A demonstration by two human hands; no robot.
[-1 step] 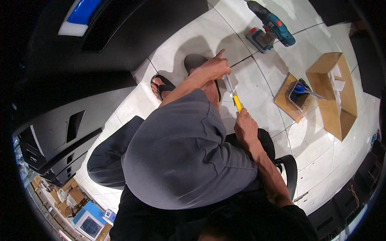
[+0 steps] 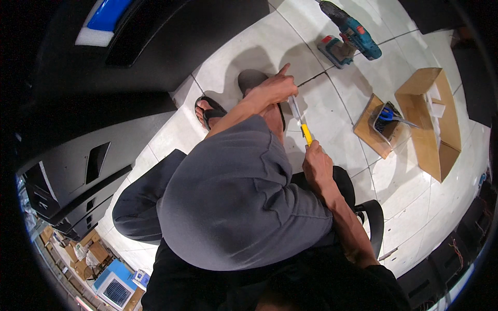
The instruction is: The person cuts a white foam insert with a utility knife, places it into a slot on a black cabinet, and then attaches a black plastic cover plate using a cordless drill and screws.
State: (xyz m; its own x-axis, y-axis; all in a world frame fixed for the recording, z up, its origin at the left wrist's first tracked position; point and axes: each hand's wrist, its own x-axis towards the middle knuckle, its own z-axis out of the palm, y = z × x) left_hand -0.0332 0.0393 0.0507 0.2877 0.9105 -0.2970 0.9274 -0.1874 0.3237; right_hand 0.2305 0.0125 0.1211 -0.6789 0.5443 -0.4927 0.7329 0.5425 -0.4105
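Observation:
My right hand [image 2: 317, 165] is closed around the yellow handle of a utility knife [image 2: 306, 135], which points up and away from me. From the far end of its handle a narrow pale strip [image 2: 295, 108] runs to my left hand [image 2: 280, 87]. Whether that strip is partly the knife's blade is too small to tell. The fingers of my left hand are curled at the strip's far end, with one finger stretched out. Below the left hand is my sandalled foot [image 2: 274, 116]; my raised knee in grey trousers [image 2: 228, 192] lies between my forearms.
A teal cordless drill [image 2: 358, 39] lies on the tiled floor ahead. To the right, blue-handled scissors [image 2: 387, 115] rest in a small container on a cardboard piece [image 2: 369, 122], beside an open cardboard box [image 2: 423, 140]. A large black cabinet [image 2: 140, 67] stands at the left.

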